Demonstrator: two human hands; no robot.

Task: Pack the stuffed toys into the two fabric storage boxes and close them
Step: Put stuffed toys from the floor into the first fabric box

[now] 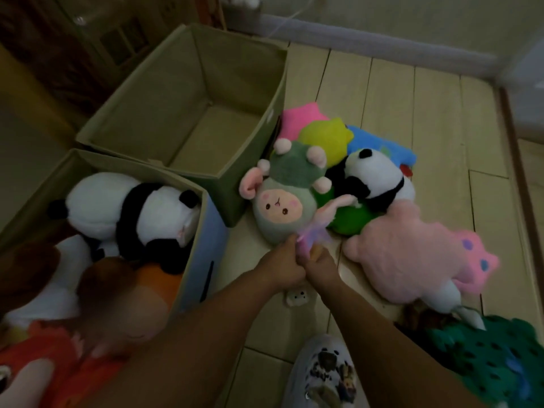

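Note:
Two olive fabric boxes stand open at the left. The far box (256,160) holds nothing. The near box (194,269) holds a big panda (138,213), an orange toy and others. A pile of toys lies on the floor right of the boxes: a green sheep-faced plush (279,195), a small panda (374,178), a pale pink plush (412,254), pink, yellow, blue and green ones. My left hand (282,266) and my right hand (321,263) sit together, both closed on a thin pink-purple toy (312,231) beside the sheep plush.
A red-orange plush (44,363) fills the lower left corner. A teal spotted plush (494,360) lies at the lower right. A patterned knee or slipper (326,372) sits at the bottom centre. A small white toy (295,297) lies under my wrists. Wooden floorboards run to a wall behind.

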